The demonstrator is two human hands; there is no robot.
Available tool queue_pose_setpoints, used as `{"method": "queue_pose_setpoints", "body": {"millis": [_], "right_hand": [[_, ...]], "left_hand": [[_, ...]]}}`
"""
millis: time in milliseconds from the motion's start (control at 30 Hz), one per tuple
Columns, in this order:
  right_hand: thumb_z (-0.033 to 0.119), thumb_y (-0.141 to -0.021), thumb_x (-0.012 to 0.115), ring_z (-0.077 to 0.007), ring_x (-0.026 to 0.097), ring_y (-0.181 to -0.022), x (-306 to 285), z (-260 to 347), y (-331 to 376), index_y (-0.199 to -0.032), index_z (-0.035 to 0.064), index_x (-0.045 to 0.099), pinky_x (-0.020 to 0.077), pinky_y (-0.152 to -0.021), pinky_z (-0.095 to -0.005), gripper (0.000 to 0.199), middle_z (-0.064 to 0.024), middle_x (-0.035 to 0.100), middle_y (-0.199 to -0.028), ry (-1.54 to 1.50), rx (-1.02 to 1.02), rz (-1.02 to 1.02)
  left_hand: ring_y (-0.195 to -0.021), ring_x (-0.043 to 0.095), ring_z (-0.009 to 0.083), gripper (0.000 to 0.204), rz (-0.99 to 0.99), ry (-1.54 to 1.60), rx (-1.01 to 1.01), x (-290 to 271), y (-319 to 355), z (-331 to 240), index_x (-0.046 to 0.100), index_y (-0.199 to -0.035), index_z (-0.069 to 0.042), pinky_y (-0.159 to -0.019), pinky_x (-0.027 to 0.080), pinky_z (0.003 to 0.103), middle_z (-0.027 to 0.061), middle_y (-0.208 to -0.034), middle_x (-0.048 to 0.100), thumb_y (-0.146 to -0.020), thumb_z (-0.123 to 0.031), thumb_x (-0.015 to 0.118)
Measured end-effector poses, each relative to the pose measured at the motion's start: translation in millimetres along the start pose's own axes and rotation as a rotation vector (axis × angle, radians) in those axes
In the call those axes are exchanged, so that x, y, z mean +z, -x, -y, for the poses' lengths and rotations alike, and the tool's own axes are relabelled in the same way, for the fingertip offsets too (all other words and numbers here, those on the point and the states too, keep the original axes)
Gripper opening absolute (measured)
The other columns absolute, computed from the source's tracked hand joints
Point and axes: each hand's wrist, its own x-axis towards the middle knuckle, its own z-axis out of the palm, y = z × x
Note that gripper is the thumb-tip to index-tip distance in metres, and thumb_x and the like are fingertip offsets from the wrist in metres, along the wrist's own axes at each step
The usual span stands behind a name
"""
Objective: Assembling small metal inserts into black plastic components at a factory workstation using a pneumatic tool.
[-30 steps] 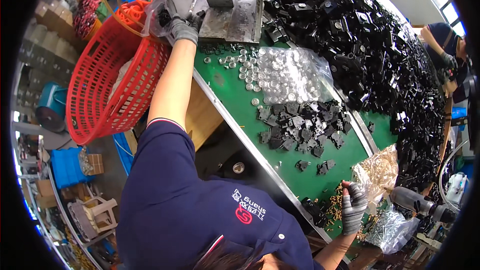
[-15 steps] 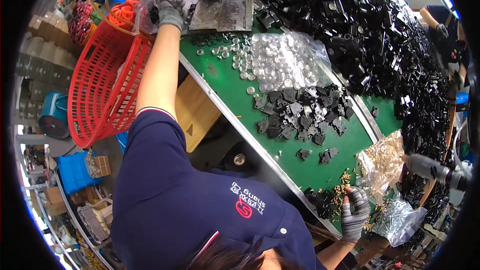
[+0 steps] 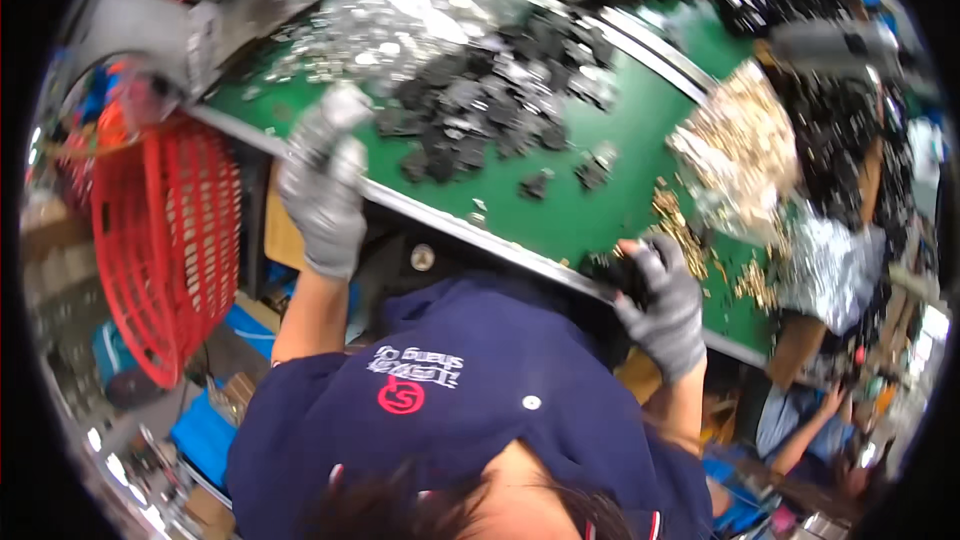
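My left hand (image 3: 325, 185), in a grey glove, is raised over the near edge of the green bench (image 3: 610, 190). Motion smears its fingers, so I cannot make out whether anything is in them. Beyond it lies a heap of small black plastic parts (image 3: 480, 100). At the bench's front edge, my right hand (image 3: 665, 305), also gloved with bare fingertips, curls its thumb and fingers round black plastic parts (image 3: 610, 272) of a smaller cluster. Small brass-coloured screws (image 3: 678, 225) lie scattered just beyond that hand.
A plastic bag of clear round pieces (image 3: 415, 5) lies at the back left. Bags of brass-coloured (image 3: 745, 145) and silvery (image 3: 830, 265) pieces stand right. A power screwdriver (image 3: 835, 45) hangs far right. A red basket (image 3: 165, 240) is left of the bench.
My left hand has come back from the metal fixture at the far left to the bench's near edge. My right hand has moved from the brass screws to the black parts. The view has turned.
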Motion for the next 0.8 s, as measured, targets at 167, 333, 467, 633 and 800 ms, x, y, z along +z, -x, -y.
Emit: {"method": "queue_pose_setpoints", "body": {"millis": [167,333,467,633,800], "right_hand": [[0.009,-0.07,0.074,-0.0287,0.064,-0.083,-12.1,-30.2,14.5,-0.119,0.0065,0.058,0.0543,-0.071,-0.0354,0.052,-0.0145,0.062,-0.104,-0.4,0.033,-0.376],[0.009,-0.073,0.073,-0.0182,0.062,-0.073,-21.5,-40.8,46.3,-0.116,0.0019,0.06,0.054,-0.06,-0.029,0.045,-0.0096,0.065,-0.093,-1.179,0.333,-0.615],[0.013,-0.074,0.071,-0.0173,0.06,-0.076,-2.1,-41.7,58.6,-0.105,0.0029,0.06,0.0521,-0.06,-0.0286,0.034,-0.0073,0.063,-0.09,-1.345,0.322,-0.659],[0.009,-0.077,0.067,-0.0187,0.061,-0.073,-5.1,-50.7,75.4,-0.112,0.0012,0.06,0.0512,-0.054,-0.0265,0.037,-0.0102,0.063,-0.095,-1.491,0.174,-0.831],[0.007,-0.077,0.065,-0.0205,0.061,-0.075,-13.1,-75.5,97.8,-0.113,0.0014,0.058,0.0514,-0.057,-0.028,0.037,-0.0109,0.062,-0.097,-1.524,0.207,-0.957]], "left_hand": [[-0.125,0.049,0.0335,0.033,0.684,-0.091,0.403,83.9,41.5,-35.0,0.064,-0.113,-0.005,-0.109,0.033,0.046,0.0149,-0.127,0.057,-0.081,-0.012,0.061],[-0.135,0.038,0.0324,0.045,1.069,-0.251,0.518,123.1,62.9,-38.1,0.056,-0.126,-0.005,-0.114,0.024,0.047,0.0153,-0.14,0.047,-0.086,-0.025,0.059],[-0.142,0.027,0.0309,0.061,1.188,-0.246,0.614,150.1,65.9,-47.4,0.042,-0.139,-0.004,-0.117,0.015,0.047,0.0146,-0.151,0.034,-0.089,-0.037,0.054],[-0.144,0.021,0.0327,0.073,1.162,-0.276,0.607,163.5,59.4,-57.3,0.032,-0.144,-0.001,-0.118,0.011,0.046,0.0175,-0.153,0.027,-0.091,-0.047,0.049],[-0.146,0.013,0.0321,0.081,1.045,-0.49,0.595,188.8,51.1,-46.9,0.029,-0.146,0.002,-0.119,0.004,0.045,0.0197,-0.155,0.02,-0.091,-0.058,0.041]]}}
